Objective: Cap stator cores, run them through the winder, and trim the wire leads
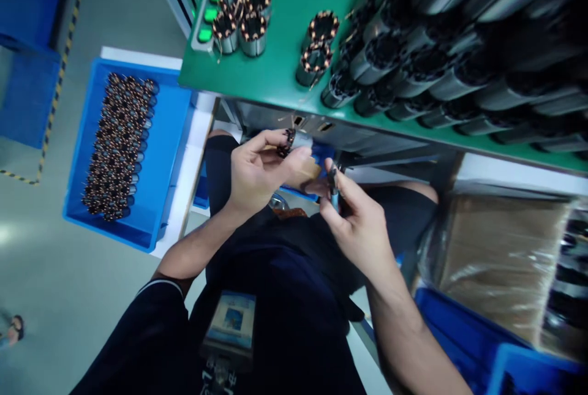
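My left hand [261,171] pinches a motor stator with copper-wound coils [291,141] at its dark wound end and silver sleeve between fingers and thumb. My right hand [353,217] grips a slim dark-and-silver part [333,190] upright, its tip close to my left hand's fingers but apparently apart. The exact kind of that part is hard to tell. Both hands are held low, just beyond the near edge of a green workbench [275,70]. Several similar stators [241,24] stand on the bench above them.
Dense rows of stators [413,67] cover the bench's right side, beside a strip of green buttons [210,14]. A blue tray [168,131] holds many wound parts on the left. Blue bins [459,337] and a plastic-wrapped carton [500,260] sit lower right.
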